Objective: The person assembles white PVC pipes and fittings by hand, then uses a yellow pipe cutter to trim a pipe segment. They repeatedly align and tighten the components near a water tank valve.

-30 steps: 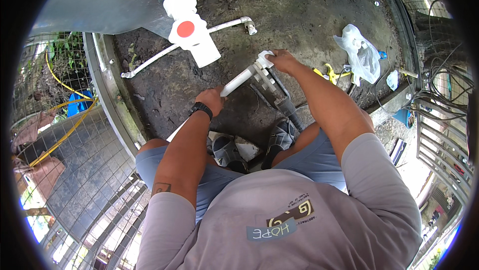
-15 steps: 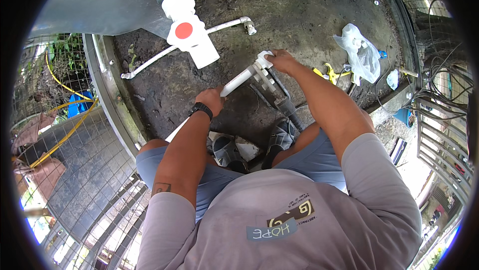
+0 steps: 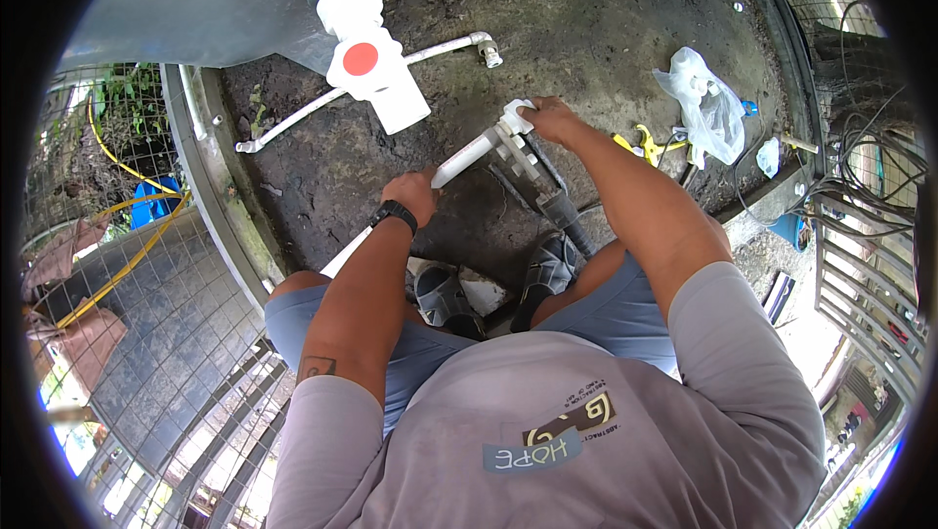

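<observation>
- The left hand [image 3: 412, 193] is closed around a white plastic pipe [image 3: 467, 157], its fingers wrapped over the pipe's middle stretch; a black wristwatch [image 3: 394, 214] sits on that wrist.
- The pipe runs on a slant from lower left, near the person's knee, up to the right, and passes through the left fist, so a bare length of it shows above the fingers.
- At the pipe's upper end is a white fitting [image 3: 512, 121]; the right hand [image 3: 552, 119] is curled over it, fingers on its far side and the thumb side toward the camera.
- Just below the fitting, a dark grey pipe [image 3: 535, 180] slants down toward the person's feet, touching or very close to the white one.
- The two hands are near each other, with only the short bare run of pipe between them.
- On the concrete floor [image 3: 586, 31] beyond lies a large white valve with a red round mark [image 3: 369, 65], joined to a metal tank [image 3: 195, 1].
- A thin white pipe with an elbow [image 3: 459, 43] lies behind the valve.
- To the right lie a clear plastic bag [image 3: 705, 104] and a yellow-handled tool [image 3: 640, 143].
</observation>
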Demonstrator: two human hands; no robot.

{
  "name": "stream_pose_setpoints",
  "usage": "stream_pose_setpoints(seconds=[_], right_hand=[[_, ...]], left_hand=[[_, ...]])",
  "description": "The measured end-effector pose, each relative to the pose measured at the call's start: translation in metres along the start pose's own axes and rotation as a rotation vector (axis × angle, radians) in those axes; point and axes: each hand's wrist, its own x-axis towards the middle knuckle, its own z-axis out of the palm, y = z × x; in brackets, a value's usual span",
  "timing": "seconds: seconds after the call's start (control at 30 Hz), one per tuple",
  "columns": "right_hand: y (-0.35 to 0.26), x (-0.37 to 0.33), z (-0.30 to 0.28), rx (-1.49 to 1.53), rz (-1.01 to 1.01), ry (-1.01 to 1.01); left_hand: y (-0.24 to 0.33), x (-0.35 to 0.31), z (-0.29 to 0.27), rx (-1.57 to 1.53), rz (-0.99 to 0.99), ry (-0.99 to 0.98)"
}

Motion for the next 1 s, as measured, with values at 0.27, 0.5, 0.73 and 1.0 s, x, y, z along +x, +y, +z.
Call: stream_pose_setpoints(seconds=[0.27,0.5,0.73,1.0], right_hand=[[0.003,0.002,-0.002,0.083,0.0,-0.058],[0.004,0.004,0.002,0.007,-0.006,0.006],[-0.004,-0.005,0.001,0.005,-0.005,0.011],[-0.006,-0.006,0.002,-0.071,-0.027,0.052]], left_hand=[[-0.001,0.003,0.004,-0.002,0.002,-0.002],[-0.003,0.005,0.006,-0.005,0.023,-0.003],[-0.001,0.004,0.003,-0.021,0.019,-0.027],[-0.001,0.004,0.004,-0.016,0.017,-0.005]])
